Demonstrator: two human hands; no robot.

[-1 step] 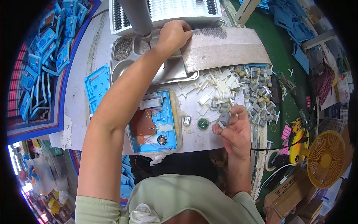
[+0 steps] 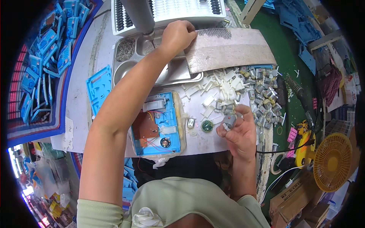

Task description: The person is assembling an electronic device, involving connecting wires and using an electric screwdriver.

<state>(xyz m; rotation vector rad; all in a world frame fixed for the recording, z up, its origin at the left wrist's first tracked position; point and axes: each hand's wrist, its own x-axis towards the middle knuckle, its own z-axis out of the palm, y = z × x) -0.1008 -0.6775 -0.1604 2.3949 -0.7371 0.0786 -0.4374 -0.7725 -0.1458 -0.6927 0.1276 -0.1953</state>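
My left hand (image 2: 177, 37) reaches far across the table to the left edge of a pale curved board (image 2: 232, 49). Its fingers are pressed together beside a patch of small metal springs (image 2: 215, 33); whatever is between the fingertips is hidden. My right hand (image 2: 243, 133) pinches a small grey motor (image 2: 229, 121) above the table's near edge. In front of me lies an open blue plastic case (image 2: 173, 131), with a brown circuit board (image 2: 145, 127), a round black speaker (image 2: 165, 142) and thin wires inside. A round green tin (image 2: 207, 125) and a loose small motor (image 2: 191, 122) sit between case and right hand.
A metal compartment tray (image 2: 182, 80) holds small screws (image 2: 126, 49); an electric screwdriver (image 2: 138, 17) hangs over it. Piles of white plastic parts (image 2: 228, 83) and motors (image 2: 264, 95) spread right. A blue crate of cases (image 2: 45, 49) stands left, a yellow fan (image 2: 332, 162) at right.
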